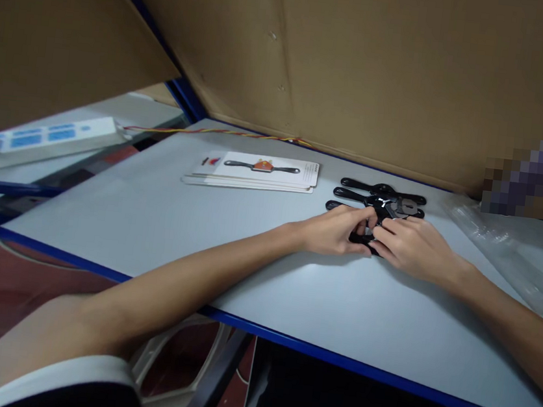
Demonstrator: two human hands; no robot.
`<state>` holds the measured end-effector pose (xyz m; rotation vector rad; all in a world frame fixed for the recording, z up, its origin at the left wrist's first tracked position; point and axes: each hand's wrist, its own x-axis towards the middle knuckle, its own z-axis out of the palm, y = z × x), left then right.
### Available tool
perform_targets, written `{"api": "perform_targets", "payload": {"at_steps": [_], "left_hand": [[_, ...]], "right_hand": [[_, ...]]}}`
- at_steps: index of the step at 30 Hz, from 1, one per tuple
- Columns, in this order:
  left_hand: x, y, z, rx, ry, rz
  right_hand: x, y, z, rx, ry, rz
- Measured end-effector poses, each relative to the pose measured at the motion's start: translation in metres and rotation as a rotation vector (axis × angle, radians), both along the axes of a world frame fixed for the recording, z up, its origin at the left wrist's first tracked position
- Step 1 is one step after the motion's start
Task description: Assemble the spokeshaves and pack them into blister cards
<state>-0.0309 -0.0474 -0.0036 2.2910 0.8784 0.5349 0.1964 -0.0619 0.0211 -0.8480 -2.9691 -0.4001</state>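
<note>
Head view: both hands meet over the pale grey bench (162, 217), a little right of its middle. The left hand (334, 230) lies palm down with its fingers curled inward, and the right hand (414, 246) comes in from the other side, fingers bent the same way. Between the fingertips sits a small black part (363, 238), pinched from both sides; it lies on the bench surface directly under the two hands, and most of it is hidden by the fingers. How tightly each hand grips cannot be told.

Just beyond the hands, touching or nearly touching the fingertips, lies a row of black handled tools (380, 196), laid side by side with their long arms running left to right. To the left of those, well apart from the hands, a short stack of printed cards (255, 170) shows a picture of the same tool. A clear plastic bag (492, 245) lies to the right, near the right forearm. Brown cardboard panels (390, 67) wall the back of the bench.
</note>
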Motion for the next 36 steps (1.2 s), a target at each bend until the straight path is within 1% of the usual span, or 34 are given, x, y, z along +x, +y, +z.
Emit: {"api": "perform_targets", "payload": {"at_steps": [3, 7, 12, 17, 19, 21, 24, 26, 28, 31, 33, 36], "left_hand": [[0.001, -0.002, 0.002, 0.001, 0.025, 0.02], [0.004, -0.007, 0.004, 0.031, 0.068, 0.043], [0.009, -0.018, 0.008, 0.008, 0.109, 0.061], [0.01, -0.023, 0.013, 0.047, 0.153, 0.057], [0.009, -0.022, 0.014, 0.026, 0.163, 0.041], [0.006, -0.02, 0.015, 0.032, 0.183, 0.027], [0.002, -0.014, 0.015, 0.105, 0.228, -0.008], [-0.001, -0.01, 0.015, 0.146, 0.242, -0.016], [-0.005, -0.004, 0.014, 0.179, 0.216, 0.017], [-0.01, 0.005, 0.01, 0.238, 0.124, 0.113], [-0.012, 0.01, 0.005, 0.28, 0.079, 0.161], [-0.014, 0.016, -0.002, 0.304, 0.075, 0.175]], "right_hand": [[-0.009, -0.008, -0.002, -0.031, 0.01, -0.082], [-0.018, -0.018, 0.0, -0.057, -0.031, -0.201], [-0.022, -0.025, -0.001, -0.095, -0.074, -0.232], [-0.022, -0.029, -0.005, -0.18, 0.002, -0.29], [-0.018, -0.026, -0.001, -0.234, 0.062, -0.315], [-0.011, -0.018, 0.009, -0.256, 0.124, -0.32], [0.006, 0.001, 0.026, -0.194, 0.179, -0.333], [0.018, 0.014, 0.033, -0.186, 0.187, -0.385], [0.027, 0.023, 0.034, -0.245, 0.172, -0.464], [0.032, 0.029, 0.027, -0.356, 0.119, -0.564], [0.03, 0.029, 0.022, -0.389, 0.096, -0.596], [0.025, 0.03, 0.02, -0.445, 0.118, -0.598]]}}
